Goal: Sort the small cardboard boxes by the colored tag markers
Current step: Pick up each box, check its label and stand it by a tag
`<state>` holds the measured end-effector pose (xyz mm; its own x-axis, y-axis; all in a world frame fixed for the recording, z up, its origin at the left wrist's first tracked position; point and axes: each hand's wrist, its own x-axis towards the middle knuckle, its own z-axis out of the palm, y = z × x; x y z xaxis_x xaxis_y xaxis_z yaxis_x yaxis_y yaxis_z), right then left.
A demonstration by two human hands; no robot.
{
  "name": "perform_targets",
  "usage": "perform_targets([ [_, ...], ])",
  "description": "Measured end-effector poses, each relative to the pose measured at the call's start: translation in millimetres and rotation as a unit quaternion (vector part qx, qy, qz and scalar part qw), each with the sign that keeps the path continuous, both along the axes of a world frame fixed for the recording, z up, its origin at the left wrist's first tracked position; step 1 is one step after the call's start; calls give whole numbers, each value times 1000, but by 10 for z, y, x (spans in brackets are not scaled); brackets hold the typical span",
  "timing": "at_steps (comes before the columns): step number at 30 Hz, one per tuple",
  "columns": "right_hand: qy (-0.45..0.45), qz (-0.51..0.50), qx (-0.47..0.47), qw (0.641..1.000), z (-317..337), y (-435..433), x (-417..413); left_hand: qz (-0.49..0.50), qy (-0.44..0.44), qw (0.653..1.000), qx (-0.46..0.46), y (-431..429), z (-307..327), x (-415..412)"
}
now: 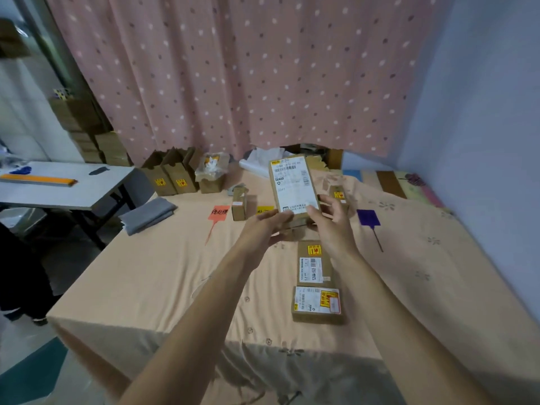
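Head view: we lift a labelled cardboard box (293,190) above the bed (163,276), left hand (264,229) and right hand (331,222) both clamped on its lower end.

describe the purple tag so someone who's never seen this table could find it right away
Start at the peach-coloured cloth covering the table, then look just right of the right hand holding the raised box. The purple tag lies flat there, a dark square with a thin tail. The other tags are orange-red and yellow, farther left.
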<state>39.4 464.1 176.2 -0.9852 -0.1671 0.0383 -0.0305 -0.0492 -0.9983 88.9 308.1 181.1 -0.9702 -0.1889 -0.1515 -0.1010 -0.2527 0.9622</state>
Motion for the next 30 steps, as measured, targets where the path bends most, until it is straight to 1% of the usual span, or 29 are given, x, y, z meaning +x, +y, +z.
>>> perform_targets([
  [1, 10, 4, -7, 1000, 46, -12, 36, 8, 10, 1000, 5, -21, 45, 22],
  [3, 44, 6, 13, 999, 80, -69, 86, 39, 32, 999, -8, -54, 82, 49],
  [5, 79, 23, 47, 996, 80, -166, 152, 80, 54, 994, -54, -56, 71, 61],
  [6, 81, 44, 51, 994, 73, -218, 189, 109, 72, 986, -101, -40, 54, 65],
  [7, 70, 64, 46, 994, 77, -261, 227, 143, 93, 972, -164, -5, 33, 83],
  [9, 45, 87, 21, 995, 86, -310, 283, 199, 140, 924, -296, 103, -15, 167],
  [10, 35, 88, -1, 996, 92, -312, 321, 210, 165, 901, -341, 164, -38, 219],
  [11, 23, 82, -27, 996, 107, -304, 363, 215, 186, 887, -364, 216, -55, 262],
  [12, 11, 79, -47, 996, 103, -296, 373, 212, 196, 882, -373, 239, -66, 286],
  [13, -2, 76, -65, 995, 111, -285, 385, 200, 196, 886, -370, 230, -74, 281],
  [14, -12, 70, -77, 994, 110, -262, 393, 176, 194, 899, -352, 203, -81, 266],
  [15, -24, 59, -94, 994, 104, -241, 391, 140, 184, 920, -317, 166, -96, 253],
  [17, -57, 49, -166, 983, 90, -185, 362, 75, 143, 965, -208, 98, -117, 283],
  [18, -72, 43, -213, 973, 93, -154, 359, 54, 117, 980, -152, 69, -123, 306],
  [20, -120, 38, -285, 950, 105, -93, 383, 24, 70, 996, -58, 6, -143, 310],
  [22, -182, 71, -307, 931, 67, -78, 416, -28, 42, 999, 9, -17, -154, 280],
  [23, -210, 81, -316, 922, 35, -85, 445, -46, 37, 998, 28, 3, -146, 273],
  [24, -227, 87, -309, 920, 20, -99, 472, -50, 37, 997, 34, 33, -137, 268],
  [26, -228, 60, -257, 937, -19, -136, 471, -41, 40, 998, 20, 80, -127, 262],
  [28, -186, 22, -149, 971, -22, -130, 471, -15, 38, 999, 19, 92, -100, 274],
  [30, -131, -5, -50, 990, 11, -86, 501, 51, 32, 998, -4, 86, -78, 275],
])
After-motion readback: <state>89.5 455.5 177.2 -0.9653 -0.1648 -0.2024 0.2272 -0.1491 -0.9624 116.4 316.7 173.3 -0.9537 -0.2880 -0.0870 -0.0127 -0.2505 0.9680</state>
